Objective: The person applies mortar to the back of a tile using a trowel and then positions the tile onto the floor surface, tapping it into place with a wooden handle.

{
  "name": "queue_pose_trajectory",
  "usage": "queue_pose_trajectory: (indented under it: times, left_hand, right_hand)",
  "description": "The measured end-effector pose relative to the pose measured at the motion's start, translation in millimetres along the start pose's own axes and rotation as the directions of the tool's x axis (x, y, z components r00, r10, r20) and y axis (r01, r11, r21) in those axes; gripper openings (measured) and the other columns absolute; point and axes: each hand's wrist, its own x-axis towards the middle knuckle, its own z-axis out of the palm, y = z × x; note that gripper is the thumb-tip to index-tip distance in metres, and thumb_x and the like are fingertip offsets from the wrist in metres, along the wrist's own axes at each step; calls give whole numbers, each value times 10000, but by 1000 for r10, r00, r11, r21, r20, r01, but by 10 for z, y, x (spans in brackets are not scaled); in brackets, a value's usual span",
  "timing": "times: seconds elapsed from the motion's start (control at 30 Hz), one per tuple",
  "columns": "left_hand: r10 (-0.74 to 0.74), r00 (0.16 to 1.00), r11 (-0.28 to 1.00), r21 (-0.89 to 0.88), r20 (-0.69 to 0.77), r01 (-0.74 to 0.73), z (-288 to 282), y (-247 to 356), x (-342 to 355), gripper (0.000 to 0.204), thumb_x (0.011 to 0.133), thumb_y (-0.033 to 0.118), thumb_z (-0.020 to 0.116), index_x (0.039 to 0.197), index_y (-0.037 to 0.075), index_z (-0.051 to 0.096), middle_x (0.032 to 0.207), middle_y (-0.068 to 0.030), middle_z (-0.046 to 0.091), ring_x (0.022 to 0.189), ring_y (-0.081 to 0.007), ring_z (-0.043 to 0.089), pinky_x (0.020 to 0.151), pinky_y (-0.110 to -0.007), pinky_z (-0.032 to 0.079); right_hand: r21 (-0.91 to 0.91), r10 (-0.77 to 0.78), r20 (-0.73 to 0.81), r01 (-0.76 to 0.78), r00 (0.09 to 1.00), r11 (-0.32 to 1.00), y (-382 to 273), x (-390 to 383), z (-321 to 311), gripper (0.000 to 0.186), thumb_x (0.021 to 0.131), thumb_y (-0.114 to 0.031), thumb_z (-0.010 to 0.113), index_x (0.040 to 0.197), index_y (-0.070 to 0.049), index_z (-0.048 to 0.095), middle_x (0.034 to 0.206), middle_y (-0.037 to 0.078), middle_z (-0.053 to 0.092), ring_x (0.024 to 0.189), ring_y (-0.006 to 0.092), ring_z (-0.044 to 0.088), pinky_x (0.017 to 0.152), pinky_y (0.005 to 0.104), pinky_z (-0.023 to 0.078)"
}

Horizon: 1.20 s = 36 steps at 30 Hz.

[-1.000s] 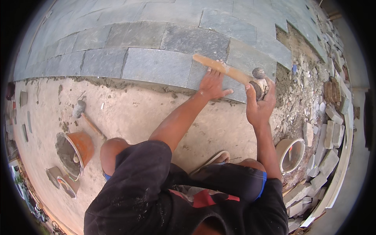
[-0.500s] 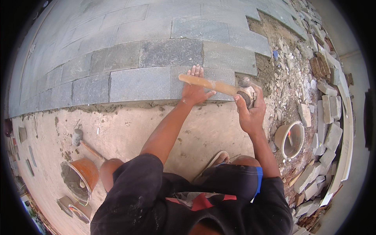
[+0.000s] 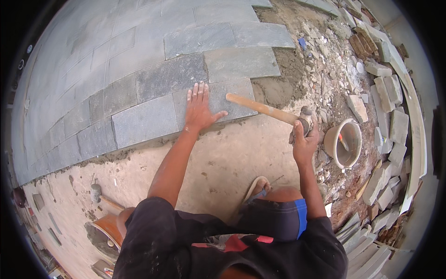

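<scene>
From my remote post, I find the left hand [image 3: 200, 114] spread flat, grasping nothing, on a grey tile [image 3: 238, 90] ending the nearest row [image 3: 144, 120]: likely heavy, stiff, brittle, best pressed broadly. Rightward, a mallet [image 3: 267, 110] slants, probably head-heavy, best held by its handle. The right hand [image 3: 305, 145] grips its head end, contact partly hidden.

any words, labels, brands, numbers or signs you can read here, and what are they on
None can be read.
Mallet in the right hand, stone tiles, pale bucket: no lettering I can make out.
Red-and-white print on the dark shirt: no legible words.
Small things along the left rim: too blurred to tell.
</scene>
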Motion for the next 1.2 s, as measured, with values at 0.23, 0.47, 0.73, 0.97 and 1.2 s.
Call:
queue_pose_trajectory:
  times: [0.23, 0.47, 0.73, 0.97, 1.2]
  left_hand:
    - [-7, 999, 1000, 20, 31, 7, 14, 28, 35, 1162, 831, 796, 507, 1549, -62, 192, 1628, -226, 186, 1534, -349, 107, 1251, -495, 67]
    - [174, 975, 984, 19, 136, -178, -130, -418, -24, 1018, 923, 666, 509, 1541, -77, 189, 1618, -268, 175, 1528, -379, 119, 1245, -493, 117]
    - [202, 918, 962, 106, 342, -251, -696, -1182, -438, 976, 928, 635, 526, 1546, -51, 209, 1630, -230, 177, 1527, -360, 138, 1249, -480, 141]
    - [147, 918, 980, 75, 367, -187, -782, -1325, -602, 995, 892, 617, 597, 1555, -21, 219, 1641, -197, 176, 1534, -344, 117, 1253, -471, 140]
    - [93, 905, 991, 44, 414, -122, -766, -1229, -547, 1021, 866, 591, 653, 1578, 25, 191, 1654, -184, 154, 1543, -323, 97, 1255, -457, 137]
  right_hand:
    - [240, 234, -12, -224, 972, 944, 80, -158, -173, 253, 974, -193, 651, 1116, -18, 536, 679, -4, 546, 482, 75, 487, 428, 236, 382]
    - [225, 518, 134, -535, 845, 814, 369, -565, -784, 220, 966, -264, 662, 1049, -83, 569, 708, -10, 542, 514, 83, 495, 438, 241, 386]
    - [187, 768, 311, -828, 560, 528, 1215, -746, -632, 248, 949, -331, 678, 982, -109, 571, 687, 5, 540, 506, 113, 506, 442, 260, 404]
    - [7, 776, 352, -830, 524, 557, 1247, -533, -328, 239, 928, -322, 682, 942, -109, 575, 679, 10, 550, 507, 113, 516, 444, 271, 421]
    - [-504, 756, 281, -580, 590, 640, 1634, -380, -297, 351, 923, -350, 680, 1051, -28, 624, 768, 115, 662, 665, 245, 655, 609, 371, 523]
